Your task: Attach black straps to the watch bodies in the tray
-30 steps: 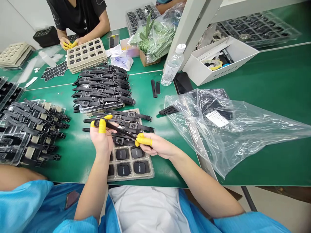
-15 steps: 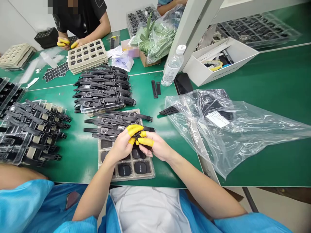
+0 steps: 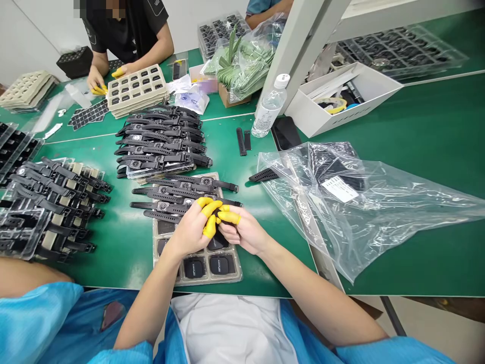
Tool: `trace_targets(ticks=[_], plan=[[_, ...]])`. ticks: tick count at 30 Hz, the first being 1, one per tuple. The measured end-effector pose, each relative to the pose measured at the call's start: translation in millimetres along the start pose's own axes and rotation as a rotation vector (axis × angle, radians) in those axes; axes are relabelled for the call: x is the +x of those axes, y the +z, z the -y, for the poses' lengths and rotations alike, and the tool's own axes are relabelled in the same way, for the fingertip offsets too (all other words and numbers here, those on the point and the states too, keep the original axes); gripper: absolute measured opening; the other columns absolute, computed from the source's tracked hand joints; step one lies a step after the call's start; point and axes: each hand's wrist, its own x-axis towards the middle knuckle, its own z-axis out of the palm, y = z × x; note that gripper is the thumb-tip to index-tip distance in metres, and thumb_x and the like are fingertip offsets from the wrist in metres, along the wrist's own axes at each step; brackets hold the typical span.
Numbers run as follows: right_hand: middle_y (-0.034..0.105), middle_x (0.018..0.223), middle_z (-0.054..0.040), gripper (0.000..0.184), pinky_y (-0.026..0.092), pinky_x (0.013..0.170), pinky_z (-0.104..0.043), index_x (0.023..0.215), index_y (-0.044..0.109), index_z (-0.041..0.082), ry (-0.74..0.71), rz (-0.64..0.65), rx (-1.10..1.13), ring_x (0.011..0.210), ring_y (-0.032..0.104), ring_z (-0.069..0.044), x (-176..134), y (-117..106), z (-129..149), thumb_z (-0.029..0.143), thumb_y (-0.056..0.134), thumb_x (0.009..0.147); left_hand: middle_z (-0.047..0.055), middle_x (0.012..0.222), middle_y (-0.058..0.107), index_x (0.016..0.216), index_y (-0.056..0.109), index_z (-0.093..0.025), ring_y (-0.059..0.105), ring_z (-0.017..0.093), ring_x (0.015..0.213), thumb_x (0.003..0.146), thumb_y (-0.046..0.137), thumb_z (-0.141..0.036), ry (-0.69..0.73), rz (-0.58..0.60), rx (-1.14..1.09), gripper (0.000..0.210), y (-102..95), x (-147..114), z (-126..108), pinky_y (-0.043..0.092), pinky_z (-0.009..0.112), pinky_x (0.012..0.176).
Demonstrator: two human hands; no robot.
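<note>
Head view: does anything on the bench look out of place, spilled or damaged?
Two loose straps lie near the bottle and another strap shows at the edge of the plastic bag, odd because the strapped watches lie in rows. No visible spill or damage.

No text legible, lettering on dark watch faces (image 3: 222, 264) too small, white label (image 3: 340, 189) on plastic bag (image 3: 397, 194) blurred, bottle (image 3: 270, 107) print unreadable

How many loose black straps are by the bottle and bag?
3: a longer strap and a shorter strap left of the bottle, and a third strap poking out by the bag. More may be hidden.
</note>
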Motion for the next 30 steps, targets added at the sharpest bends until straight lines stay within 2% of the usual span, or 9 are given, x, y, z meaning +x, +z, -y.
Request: trace_targets(ticks=[5, 9, 14, 16, 19, 22, 26, 28, 30], plan=[[0.037, 0.046, 0.0124, 0.032, 0.014, 0.037, -0.017, 0.086, 0.051, 0.022, 0.048, -0.002, -0.087, 0.039, 0.018, -0.005, 0.3, -1.9, 1.6, 0.044, 0.074, 0.082, 0.015, 0.124, 0.062, 0.142, 0.055, -0.018, 0.060, 0.028, 0.119, 0.101, 0.043, -0.019, -0.018, 0.053, 0.061, 0.043, 0.2, 0.4, 1.8, 0.055, 0.045, 0.102], [0.041, 0.049, 0.0111, 0.037, 0.023, 0.039, -0.021, 0.087, 0.049, 0.024, -0.081, 0.034, -0.184, 0.039, 0.027, -0.008, -0.9, -3.7, 1.2, 0.055, 0.070, 0.087, 0.015, 0.135, 0.062, 0.149, 0.046, -0.022, 0.060, 0.026, 0.127, 0.103, 0.047, -0.023, -0.017, 0.034, -0.059, 0.046, -6.1, 2.0, -4.3, 0.054, 0.042, 0.107], [0.064, 0.079, -0.0005, 0.025, 0.041, 0.061, -0.029, 0.097, 0.060, 0.023, -0.453, 0.002, -0.860, 0.064, 0.054, -0.016, -6.2, -11.1, 11.4, 0.047, 0.065, 0.095, 0.013, 0.142, 0.062, 0.152, 0.043, -0.023, 0.062, 0.027, 0.129, 0.102, 0.047, -0.022, -0.097, 0.019, 0.148, 0.050, -39.2, -5.2, -12.0, 0.055, 0.042, 0.107], [0.065, 0.080, -0.0013, 0.019, 0.040, 0.063, -0.031, 0.098, 0.062, 0.023, -0.462, 0.017, -1.126, 0.065, 0.054, -0.018, -7.5, -14.5, 17.0, 0.042, 0.058, 0.100, 0.013, 0.133, 0.068, 0.142, 0.054, -0.022, 0.067, 0.028, 0.120, 0.100, 0.048, -0.021, -0.135, 0.038, 0.328, 0.043, -59.5, -12.1, -8.8, 0.057, 0.042, 0.101], [0.065, 0.075, -0.0012, 0.021, 0.039, 0.063, -0.031, 0.100, 0.064, 0.024, -0.422, 0.037, -1.317, 0.063, 0.055, -0.019, -6.1, -22.1, 23.6, 0.041, 0.052, 0.103, 0.011, 0.109, 0.075, 0.115, 0.071, -0.022, 0.070, 0.029, 0.097, 0.094, 0.048, -0.015, -0.156, 0.156, 0.549, 0.032, -87.4, -25.9, -0.1, 0.058, 0.042, 0.086], [0.069, 0.095, -0.0081, 0.022, 0.048, 0.074, -0.037, 0.105, 0.066, 0.025, -0.514, -0.173, -1.430, 0.082, 0.063, -0.025, -1.9, -39.6, 31.5, 0.035, 0.047, 0.104, 0.009, 0.109, 0.076, 0.109, 0.074, -0.025, 0.069, 0.028, 0.095, 0.090, 0.046, -0.011, -0.175, 0.260, 0.570, 0.036, -107.7, -44.1, 10.3, 0.055, 0.041, 0.084], [0.057, 0.127, -0.0245, 0.041, 0.049, 0.097, -0.052, 0.128, 0.063, 0.012, -0.653, -0.740, -1.591, 0.119, 0.056, -0.039, 4.7, -82.4, 43.4, 0.014, 0.043, 0.093, 0.009, 0.109, 0.077, 0.104, 0.077, -0.024, 0.069, 0.027, 0.097, 0.094, 0.048, -0.020, -0.334, 0.310, 0.450, 0.031, -123.4, -69.8, 29.2, 0.055, 0.040, 0.084], [0.051, 0.135, -0.0265, 0.053, 0.048, 0.099, -0.058, 0.136, 0.060, 0.010, -0.661, -0.876, -1.624, 0.124, 0.052, -0.043, 8.9, -104.7, 45.2, 0.011, 0.049, 0.085, 0.009, 0.109, 0.077, 0.103, 0.077, -0.023, 0.070, 0.027, 0.099, 0.097, 0.048, -0.025, -0.414, 0.373, 0.326, 0.030, -124.9, -79.2, 39.4, 0.056, 0.040, 0.088], [0.049, 0.138, -0.0260, 0.057, 0.047, 0.098, -0.064, 0.137, 0.062, 0.011, -0.642, -0.905, -1.665, 0.124, 0.050, -0.046, 13.7, -121.5, 43.6, 0.011, 0.051, 0.081, 0.008, 0.110, 0.077, 0.105, 0.075, -0.023, 0.071, 0.026, 0.102, 0.099, 0.047, -0.028, -0.481, 0.414, 0.206, 0.029, -122.3, -84.9, 47.6, 0.056, 0.039, 0.092]])
